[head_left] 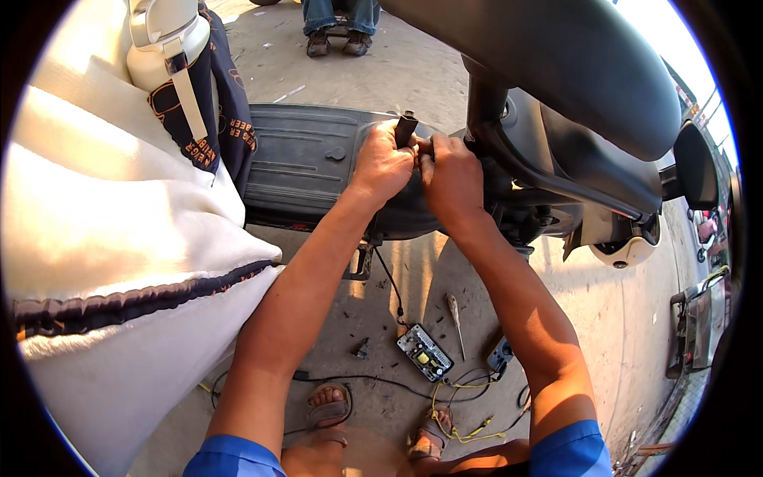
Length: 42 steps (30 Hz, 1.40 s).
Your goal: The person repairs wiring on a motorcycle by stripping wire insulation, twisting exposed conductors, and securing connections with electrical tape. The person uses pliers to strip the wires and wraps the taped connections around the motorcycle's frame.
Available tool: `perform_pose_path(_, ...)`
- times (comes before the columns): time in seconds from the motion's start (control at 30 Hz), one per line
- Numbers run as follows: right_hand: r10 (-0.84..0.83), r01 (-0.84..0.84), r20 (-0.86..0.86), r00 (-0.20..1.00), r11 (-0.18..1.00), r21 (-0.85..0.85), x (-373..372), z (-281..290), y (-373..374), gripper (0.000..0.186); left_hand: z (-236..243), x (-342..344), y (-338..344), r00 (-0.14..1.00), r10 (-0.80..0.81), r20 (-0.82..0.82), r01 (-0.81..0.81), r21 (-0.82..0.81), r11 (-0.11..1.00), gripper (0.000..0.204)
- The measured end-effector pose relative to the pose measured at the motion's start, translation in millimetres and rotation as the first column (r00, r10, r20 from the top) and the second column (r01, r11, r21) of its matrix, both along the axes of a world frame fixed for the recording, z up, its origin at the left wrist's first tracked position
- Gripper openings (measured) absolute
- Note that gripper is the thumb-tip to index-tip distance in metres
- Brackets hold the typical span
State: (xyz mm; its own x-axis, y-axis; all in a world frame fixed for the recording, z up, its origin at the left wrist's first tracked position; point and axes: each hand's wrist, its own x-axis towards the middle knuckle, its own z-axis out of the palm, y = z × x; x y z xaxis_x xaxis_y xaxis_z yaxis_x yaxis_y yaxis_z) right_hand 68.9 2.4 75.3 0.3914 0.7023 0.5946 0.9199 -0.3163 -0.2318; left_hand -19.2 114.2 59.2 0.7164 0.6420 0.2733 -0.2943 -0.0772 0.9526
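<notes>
Both arms reach forward over the dark footboard (298,151) of a scooter. My left hand (381,167) is closed around a small black plug-like piece (406,129), whose end sticks up past the thumb. Close against it, my right hand (455,176) has its fingers pinched together at the left fingertips. Whatever lies between those fingertips is hidden. On the ground below, a bare circuit board (425,354) with a yellow part is joined to a dark cable (388,274) running up toward the scooter. A screwdriver (455,318) with a pale handle lies beside the board.
A cream padded cover (119,199) with a white bottle (168,52) in its pocket fills the left. The scooter's black seat-like bulk (556,63) overhangs upper right, above a white helmet (628,245). Tangled wires (457,397) and a socket block (500,354) lie near my sandals. Someone sits ahead (338,24).
</notes>
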Motion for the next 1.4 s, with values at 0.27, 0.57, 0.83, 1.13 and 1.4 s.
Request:
perform_pose_path(0.27,0.161,-0.096,-0.429,0.889,0.981,0.17,7.8,-1.8,-22.7,0.026,4.2,-20.7,-13.9,0.894,0.405,-0.193,-0.236,0.566,0.79,0.031)
perform_pose_path(0.57,0.273,-0.111,-0.56,0.782,0.945,0.307,8.2,-7.1,-29.7,0.025,-1.7,-36.4,-21.7,0.954,0.283,-0.104,-0.116,0.739,0.664,0.031)
perform_pose_path(0.83,0.295,-0.12,-0.5,0.814,0.928,0.352,9.4,-15.9,-24.7,0.025,-3.0,-36.5,-26.5,0.912,0.399,-0.096,-0.118,0.87,0.479,0.028)
perform_pose_path(1.13,0.301,-0.11,-0.514,0.803,0.923,0.369,7.2,-17.0,-22.2,0.024,3.7,-32.2,-35.2,0.828,0.54,-0.152,-0.048,0.94,0.337,0.016)
perform_pose_path(1.4,0.276,-0.12,-0.478,0.834,0.936,0.332,5.5,-17.3,-20.3,0.025,3.3,-29.4,-31.7,0.856,0.503,-0.121,-0.088,0.924,0.372,0.013)
